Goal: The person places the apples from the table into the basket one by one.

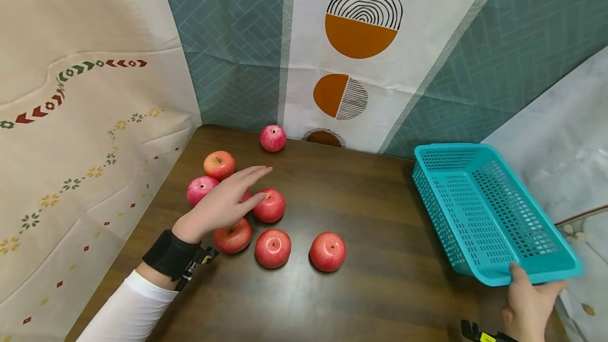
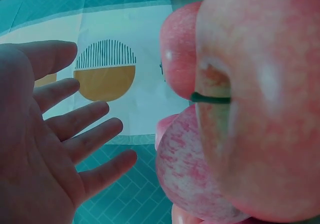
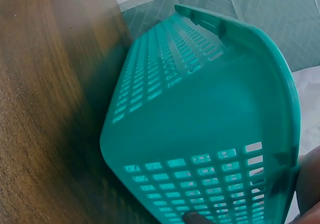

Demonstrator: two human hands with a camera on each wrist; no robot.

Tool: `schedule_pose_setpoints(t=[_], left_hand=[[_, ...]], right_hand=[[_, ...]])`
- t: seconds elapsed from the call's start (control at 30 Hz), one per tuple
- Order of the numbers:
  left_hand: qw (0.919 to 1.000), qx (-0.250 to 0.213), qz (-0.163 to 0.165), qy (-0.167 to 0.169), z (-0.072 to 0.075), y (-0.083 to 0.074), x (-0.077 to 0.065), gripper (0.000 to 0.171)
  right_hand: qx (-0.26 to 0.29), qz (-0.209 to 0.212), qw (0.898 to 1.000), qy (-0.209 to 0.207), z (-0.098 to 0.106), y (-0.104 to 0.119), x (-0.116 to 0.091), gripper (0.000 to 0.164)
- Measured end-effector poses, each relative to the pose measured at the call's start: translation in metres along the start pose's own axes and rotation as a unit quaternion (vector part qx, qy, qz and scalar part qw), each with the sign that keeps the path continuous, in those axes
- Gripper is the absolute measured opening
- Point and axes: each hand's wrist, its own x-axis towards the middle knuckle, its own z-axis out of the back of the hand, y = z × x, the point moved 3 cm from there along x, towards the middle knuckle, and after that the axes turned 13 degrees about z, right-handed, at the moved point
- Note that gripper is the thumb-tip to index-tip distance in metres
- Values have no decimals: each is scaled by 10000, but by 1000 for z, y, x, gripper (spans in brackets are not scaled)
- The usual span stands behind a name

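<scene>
My right hand (image 1: 528, 302) grips the near rim of a teal plastic basket (image 1: 515, 273), thumb over the rim and fingers beneath. Nothing lies in the basket. In the right wrist view the slotted wall of the basket (image 3: 215, 104) fills the middle, with a fingertip against it at the bottom. My left hand (image 1: 223, 202) hovers over a group of red apples, fingers extended, holding nothing. Close by are an apple (image 1: 269, 206) at its fingertips and another apple (image 1: 233, 236) below the palm. In the left wrist view the open palm (image 2: 45, 134) faces an apple with a stem (image 2: 270, 109).
More apples stand on the brown wooden table (image 1: 380, 215): a pink one (image 1: 273, 138) at the back edge, one (image 1: 273, 248) in front and one (image 1: 328, 252) further right. Patterned cloth (image 1: 237, 41) hangs behind the table, and pale cloth (image 1: 95, 120) on the left.
</scene>
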Motion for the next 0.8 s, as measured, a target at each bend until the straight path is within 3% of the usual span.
schedule_pose_setpoints(t=[0.27, 0.63, 0.8], left_hand=[[10000, -80, -12, -13, 0, 1, 1, 62], [9999, -135, 36, -6, -7, -1, 2, 61], [9998, -171, -123, 15, -9, -8, 6, 60]], right_hand=[[426, -42, 9990, -105, -1, -5, 0, 82], [473, -272, 9984, 117, -4, -6, 4, 74], [312, -331, 9984, 334, -6, -6, 8, 72]])
